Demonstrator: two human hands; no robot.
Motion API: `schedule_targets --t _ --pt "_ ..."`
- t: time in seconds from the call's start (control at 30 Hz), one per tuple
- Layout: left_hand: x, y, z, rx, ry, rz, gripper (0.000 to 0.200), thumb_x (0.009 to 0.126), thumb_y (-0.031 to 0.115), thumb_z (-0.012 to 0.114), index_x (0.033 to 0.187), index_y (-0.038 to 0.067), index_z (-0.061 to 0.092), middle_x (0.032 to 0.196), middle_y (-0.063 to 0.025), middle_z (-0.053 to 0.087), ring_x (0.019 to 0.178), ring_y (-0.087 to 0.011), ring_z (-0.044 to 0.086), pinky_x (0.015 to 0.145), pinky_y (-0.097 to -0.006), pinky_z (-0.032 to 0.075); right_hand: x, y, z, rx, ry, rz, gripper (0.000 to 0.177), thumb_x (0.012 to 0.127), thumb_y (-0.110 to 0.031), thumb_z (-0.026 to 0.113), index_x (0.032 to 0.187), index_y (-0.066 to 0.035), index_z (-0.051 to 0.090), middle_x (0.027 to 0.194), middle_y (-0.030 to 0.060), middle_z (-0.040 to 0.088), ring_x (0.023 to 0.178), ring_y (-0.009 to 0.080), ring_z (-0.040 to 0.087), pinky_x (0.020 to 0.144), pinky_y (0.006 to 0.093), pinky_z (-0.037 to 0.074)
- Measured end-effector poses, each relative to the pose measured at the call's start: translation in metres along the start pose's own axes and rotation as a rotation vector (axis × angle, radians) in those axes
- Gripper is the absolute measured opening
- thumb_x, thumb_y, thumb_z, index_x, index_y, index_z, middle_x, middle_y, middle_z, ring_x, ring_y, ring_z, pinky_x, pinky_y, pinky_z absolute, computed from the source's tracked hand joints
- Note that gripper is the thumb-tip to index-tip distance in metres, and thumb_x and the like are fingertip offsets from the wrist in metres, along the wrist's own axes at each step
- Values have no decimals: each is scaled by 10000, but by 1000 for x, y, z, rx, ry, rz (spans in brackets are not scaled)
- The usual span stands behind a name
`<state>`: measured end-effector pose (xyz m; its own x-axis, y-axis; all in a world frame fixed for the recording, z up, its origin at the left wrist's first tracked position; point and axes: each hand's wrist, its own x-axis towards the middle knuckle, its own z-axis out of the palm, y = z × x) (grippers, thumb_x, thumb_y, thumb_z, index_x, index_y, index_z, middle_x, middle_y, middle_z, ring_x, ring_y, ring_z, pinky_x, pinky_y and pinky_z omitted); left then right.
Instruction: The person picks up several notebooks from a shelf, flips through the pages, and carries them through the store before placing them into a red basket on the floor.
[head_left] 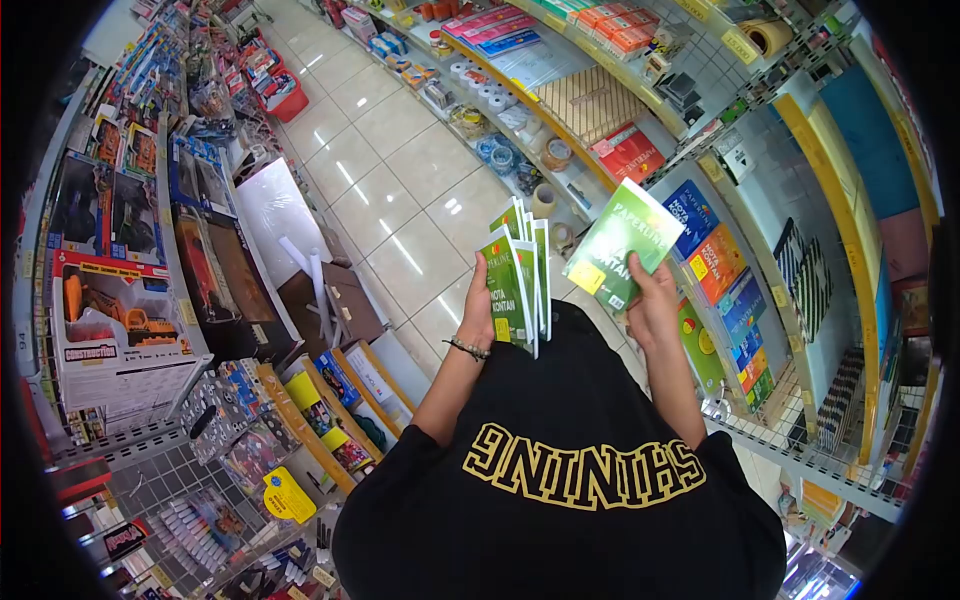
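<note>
Several green notepads stand fanned upright in the person's left hand, which is clamped along their left edges, the thumb pointing up. One more green notepad is pinched in the right hand, its thumb pressed flat on the front cover near the lower right corner. This single pad leans to the right, its cover facing the person. The two hands are apart, with a gap between their pads, both in front of the person's black shirt. A beaded bracelet circles the left wrist.

To the right, just beyond the right hand, a blue pad and an orange pad sit on a shelf with yellow edging. Farther off on that side are a red pack and a brown striped item. Pale floor tiles run down the aisle between the shelves, and a red basket stands at the far left. On the near left are a boxed construction toy and a yellow tag.
</note>
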<state>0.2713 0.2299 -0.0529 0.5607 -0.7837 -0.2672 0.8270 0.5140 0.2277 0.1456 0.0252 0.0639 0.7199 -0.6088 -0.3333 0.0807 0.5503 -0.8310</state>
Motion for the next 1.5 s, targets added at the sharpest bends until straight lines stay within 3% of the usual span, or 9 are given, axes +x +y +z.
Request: schedule_targets --t 0.07,0.17,0.3,0.4,0.53,0.77,1.23,1.33,1.5 --pt "-11 2 26 39 198 26 624 944 645 441 1154 83 611 877 -54 688 719 -172 703 609 -312 609 1 -2 -5 6 -15 11 273 966 -98 606 1231 -42 564 1182 67 649 1048 165 637 911 322 519" --pt "-14 -3 7 -38 82 -50 575 933 657 450 1054 123 626 813 -51 641 588 -169 606 501 -286 550 5 0 -10 1 -14 19 279 976 -128 596 1247 -71 562 1195 55 646 1060 170 637 925 336 523" --pt "-17 -12 14 -35 121 46 499 937 647 443 1012 189 627 933 -69 640 676 -234 608 518 -361 536 7 5 -18 25 2 49 302 982 -140 585 1272 -63 548 1227 64 631 1092 181 626 965 345 503" --pt "-15 -15 12 -116 -330 -19 744 944 655 420 1343 37 525 1147 -133 670 1003 -252 681 856 -393 577 7 5 -21 89 9 81 325 968 -93 604 1284 -39 544 1223 64 623 1104 163 605 962 319 483" --pt "-19 -25 17 22 -73 36 610 932 671 418 1068 111 618 1058 -107 555 676 -260 609 513 -386 570 5 2 -29 93 -6 100 348 969 -96 606 1302 -35 524 1239 65 612 1099 164 604 965 321 479" --pt "-26 -44 41 -102 -133 72 447 996 460 443 1143 48 530 1031 -100 543 655 -229 591 459 -342 558 1 -8 -41 1 -100 -45 343 958 -42 598 1289 -17 514 1195 79 640 1071 152 618 939 297 487" --pt "-50 -50 54 -17 -105 133 440 998 416 459 1260 67 515 1173 -69 574 833 -230 605 587 -353 532 6 -12 -85 -64 -182 -19 404 888 -3 675 1270 -19 547 1165 87 666 1018 131 637 912 274 484" --pt "-39 -41 54 -63 -173 118 437 1000 397 462 1280 64 499 1218 -67 558 876 -243 596 636 -373 529 10 -14 -83 30 -142 -135 372 934 -78 627 1289 -39 522 1141 85 641 972 141 626 872 308 490" --pt "-12 -19 56 -115 -248 19 428 987 336 522 1313 70 441 1266 -67 528 902 -244 573 700 -379 508 20 -18 -84 960 -722 288 456 985 -427 445 1210 -31 453 778 27 378 582 131 414 569 278 330"
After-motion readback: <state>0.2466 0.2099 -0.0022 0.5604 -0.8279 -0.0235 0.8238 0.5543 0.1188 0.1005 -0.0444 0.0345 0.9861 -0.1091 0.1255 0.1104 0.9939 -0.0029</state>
